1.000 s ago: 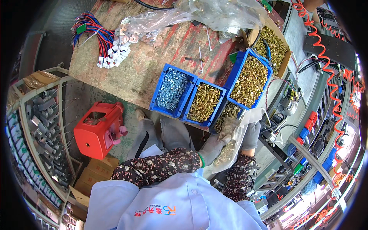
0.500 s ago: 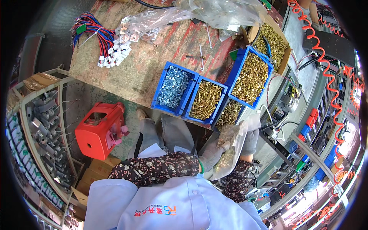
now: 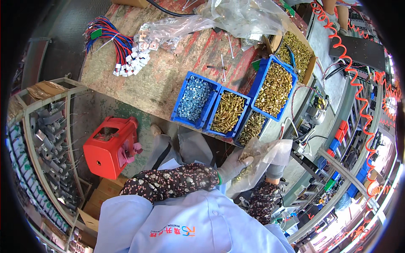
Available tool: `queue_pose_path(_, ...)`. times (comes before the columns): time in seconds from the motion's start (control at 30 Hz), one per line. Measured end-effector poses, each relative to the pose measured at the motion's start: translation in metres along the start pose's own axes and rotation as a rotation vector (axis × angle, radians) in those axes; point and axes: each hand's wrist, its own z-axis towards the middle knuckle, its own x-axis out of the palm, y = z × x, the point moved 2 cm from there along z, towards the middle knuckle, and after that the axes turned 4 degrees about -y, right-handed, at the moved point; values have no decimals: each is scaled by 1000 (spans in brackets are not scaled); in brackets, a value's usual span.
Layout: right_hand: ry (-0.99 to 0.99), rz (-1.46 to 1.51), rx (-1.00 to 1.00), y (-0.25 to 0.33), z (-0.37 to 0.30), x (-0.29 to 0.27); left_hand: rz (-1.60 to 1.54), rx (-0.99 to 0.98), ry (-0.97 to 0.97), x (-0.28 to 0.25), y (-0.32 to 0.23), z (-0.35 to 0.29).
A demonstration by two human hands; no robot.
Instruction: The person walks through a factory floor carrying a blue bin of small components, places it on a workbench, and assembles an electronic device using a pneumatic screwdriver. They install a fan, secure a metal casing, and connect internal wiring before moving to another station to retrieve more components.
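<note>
My left hand (image 3: 234, 166), in a grey glove, is closed round a clear plastic bag (image 3: 253, 168). Small brass-coloured pieces show through its film, too blurred to name. Across my right hand (image 3: 276, 169), also gloved in grey, lies the bag's loose upper part, which hides the fingers. Just beyond the hands, blue bins line the table edge: one of silvery nuts (image 3: 193, 98), one of brass-coloured screws (image 3: 228, 111), a darker one of small brass-coloured screws (image 3: 252, 126). A raised blue bin (image 3: 273, 88) holds more small brass-coloured parts.
On the worn wooden table (image 3: 168, 84) lie a red-and-blue wire bundle (image 3: 116, 42), plastic sheeting (image 3: 244, 17) and a thin metal rod (image 3: 223, 67). A carton of brass-coloured parts (image 3: 297, 52) stands far right. A red plastic stool (image 3: 107, 152) is on the floor, left. Another person's hand (image 3: 332, 19) shows top right.
The bag's upper part has spread to the right, over my right hand, which sits slightly lower. My left hand keeps its hold. Another person's arms have come further into view at top right.
</note>
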Motion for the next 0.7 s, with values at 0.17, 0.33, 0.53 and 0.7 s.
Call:
queue_pose_path(0.17,-40,862,-85,4,-11,-23,18,95,112,-3,-2,11)
queue_pose_path(0.33,94,787,-697,125,25,-65,149,230,226,6,-53,5)
queue_pose_path(0.53,-94,894,-802,219,87,-85,267,549,240,-4,-180,-5)
queue_pose_path(0.7,198,207,-1042,277,157,-112,668,983,4,-45,-269,29)
